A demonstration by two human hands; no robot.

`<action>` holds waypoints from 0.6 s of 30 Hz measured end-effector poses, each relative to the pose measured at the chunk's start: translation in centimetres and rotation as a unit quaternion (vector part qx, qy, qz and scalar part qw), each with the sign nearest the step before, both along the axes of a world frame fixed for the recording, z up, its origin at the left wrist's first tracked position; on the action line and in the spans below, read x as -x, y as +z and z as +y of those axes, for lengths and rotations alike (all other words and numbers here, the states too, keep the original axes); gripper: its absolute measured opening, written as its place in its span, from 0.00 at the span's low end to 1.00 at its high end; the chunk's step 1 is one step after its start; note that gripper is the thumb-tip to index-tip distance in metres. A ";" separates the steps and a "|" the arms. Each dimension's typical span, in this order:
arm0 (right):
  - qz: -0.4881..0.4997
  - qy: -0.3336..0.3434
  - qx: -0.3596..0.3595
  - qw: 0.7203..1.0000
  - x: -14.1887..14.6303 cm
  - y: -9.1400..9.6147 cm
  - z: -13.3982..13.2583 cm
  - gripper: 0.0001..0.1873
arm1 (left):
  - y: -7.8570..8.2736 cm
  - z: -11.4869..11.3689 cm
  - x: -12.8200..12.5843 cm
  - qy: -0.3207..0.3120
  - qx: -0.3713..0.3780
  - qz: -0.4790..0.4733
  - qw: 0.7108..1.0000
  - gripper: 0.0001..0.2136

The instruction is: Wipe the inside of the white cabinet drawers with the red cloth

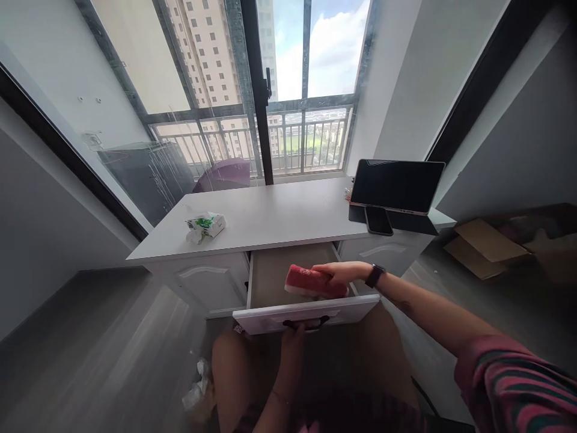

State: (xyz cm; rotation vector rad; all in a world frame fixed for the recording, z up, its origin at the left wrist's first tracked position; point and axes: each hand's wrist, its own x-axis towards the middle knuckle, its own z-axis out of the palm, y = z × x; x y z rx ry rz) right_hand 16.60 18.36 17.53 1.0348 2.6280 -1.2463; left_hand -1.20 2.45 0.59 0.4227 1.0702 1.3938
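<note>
In the head view, my right hand [340, 272], with a dark band at the wrist, grips a red folded cloth [303, 278] with a white edge. It is inside or just above the pulled-out white drawer [265, 282]; whether it touches the drawer's bottom I cannot tell. My left hand [294, 340] is at the dark drawer handle [318, 323] on the drawer front, its fingers closed around it. The drawer's light interior shows to the left of the cloth, while the front panel hides part of its floor.
On the white desk [279, 213] lie a tissue pack [211, 224] at the left, and a tablet [399, 185] and phone [378, 221] at the right. An open cardboard box [489, 243] stands on the floor to the right. Crumpled white tissue [193, 394] lies low at the left.
</note>
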 end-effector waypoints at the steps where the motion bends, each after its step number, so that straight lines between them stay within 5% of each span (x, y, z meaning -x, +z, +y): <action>1: 0.051 -0.018 0.009 0.998 -1.0 1.2 -0.7 0.28 | 0.0 0.4 0.0 0.002 -0.013 0.011 1.000 0.16; 3: 0.097 -0.066 -0.004 0.993 -3.2 3.1 -2.6 0.32 | -0.1 1.3 0.1 0.006 -0.028 0.024 0.999 0.17; 6: 0.136 -0.145 -0.147 0.969 -6.4 3.4 -5.8 0.30 | 0.0 2.8 0.2 0.004 -0.038 0.020 0.999 0.18; 10: 0.098 -0.262 -0.310 0.909 -8.8 -1.8 -8.8 0.27 | 0.2 4.4 0.2 -0.002 -0.062 -0.018 0.998 0.17; 14: 0.059 -0.329 -0.393 0.856 -7.8 -8.2 -10.1 0.27 | 0.3 5.0 -0.1 0.017 -0.054 -0.023 0.998 0.16; 18: 0.092 -0.381 -0.442 0.807 -3.9 -10.3 -10.2 0.28 | 0.8 4.6 -0.3 0.028 -0.051 -0.008 0.998 0.15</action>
